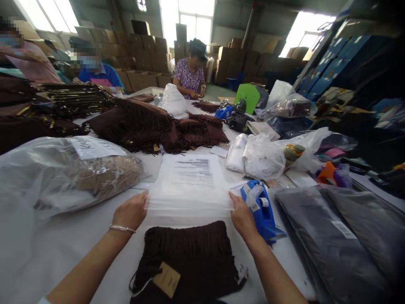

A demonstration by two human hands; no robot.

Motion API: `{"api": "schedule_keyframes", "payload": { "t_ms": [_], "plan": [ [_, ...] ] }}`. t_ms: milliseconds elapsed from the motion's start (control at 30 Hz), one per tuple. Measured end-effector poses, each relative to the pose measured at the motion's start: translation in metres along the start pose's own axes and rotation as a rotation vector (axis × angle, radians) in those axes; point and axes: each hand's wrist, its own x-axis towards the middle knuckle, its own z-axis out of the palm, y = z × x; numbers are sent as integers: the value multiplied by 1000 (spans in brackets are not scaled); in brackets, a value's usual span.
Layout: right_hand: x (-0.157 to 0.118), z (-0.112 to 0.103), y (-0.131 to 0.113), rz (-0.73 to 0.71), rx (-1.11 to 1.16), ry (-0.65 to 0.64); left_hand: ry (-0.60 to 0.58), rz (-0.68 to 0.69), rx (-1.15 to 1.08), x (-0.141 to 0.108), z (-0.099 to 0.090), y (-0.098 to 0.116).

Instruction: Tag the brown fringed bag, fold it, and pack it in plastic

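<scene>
My left hand (130,210) and my right hand (242,217) are well apart, with the fingers of each closed narrowly on one end of the edge of a clear plastic bag (190,202). The bag stretches flat between them at 12 o'clock, resting over the lower part of a printed paper sheet (193,173). A metal bangle (122,228) circles my left wrist.

Just beside my right hand, at 3 o'clock, a blue tape dispenser (261,207) lies on its side. Right below my hands, at 6 o'clock, lies a dark brown fringed bag (186,257) with a kraft paper tag (166,279) on it. All of this sits on a white table (72,249).

Further out at 4 o'clock are flat grey textile packs (332,240). At 9 o'clock, a large plastic bag of beige goods (69,173) bears a white label. White plastic bags (262,154) are bunched at 1 o'clock, and a heap of brown fringed pieces (158,126) lies at 11 o'clock.

Beyond them, at 12 o'clock, a co-worker in a floral top (190,76) works at the table's far end, in front of stacked cardboard boxes (145,55).
</scene>
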Motion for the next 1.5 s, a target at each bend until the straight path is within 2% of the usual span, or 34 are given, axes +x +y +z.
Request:
{"api": "schedule_keyframes", "payload": {
  "t_ms": [67,133,200,300,433,500,633,700,867,1033,1100,1167,1300,1367,1433,1500],
  "plan": [
    [-10,15,12,174,476,69,-41,-145,-162,-6,7,-12],
    [-12,31,18,327,891,98,-125,-235,-386,-8,21,-13],
    [-10,42,18,363,1026,84,-204,-266,-639,-3,35,-9],
    [-7,44,11,319,1098,0,-280,-271,-962,9,49,-4],
    [-23,35,1,233,992,-249,-326,-320,-1187,10,57,-18],
    [-38,36,-3,265,976,-290,-318,-365,-1229,-3,59,-30],
    [-64,47,-10,615,1212,-284,-256,-479,-1302,-44,63,-37],
    [-70,49,-13,704,1226,-285,-230,-535,-1348,-64,63,-33],
    [-82,36,-17,518,923,-261,-178,-631,-1446,-104,56,-31],
    [-103,27,-7,515,898,-432,-267,-667,-1319,-141,41,-36],
    [-112,28,0,487,841,-400,-260,-660,-1262,-156,40,-32],
    [-122,30,7,472,715,-314,-193,-692,-1254,-169,43,-25],
    [-147,35,20,546,517,-198,56,-957,-1338,-189,56,-11],
    [-157,35,24,591,504,-187,126,-1069,-1379,-195,62,-7],
    [-164,32,25,615,552,-206,78,-1103,-1431,-202,66,-9],
    [-171,27,27,602,631,-260,8,-1063,-1384,-213,70,-18]
  ]
}}
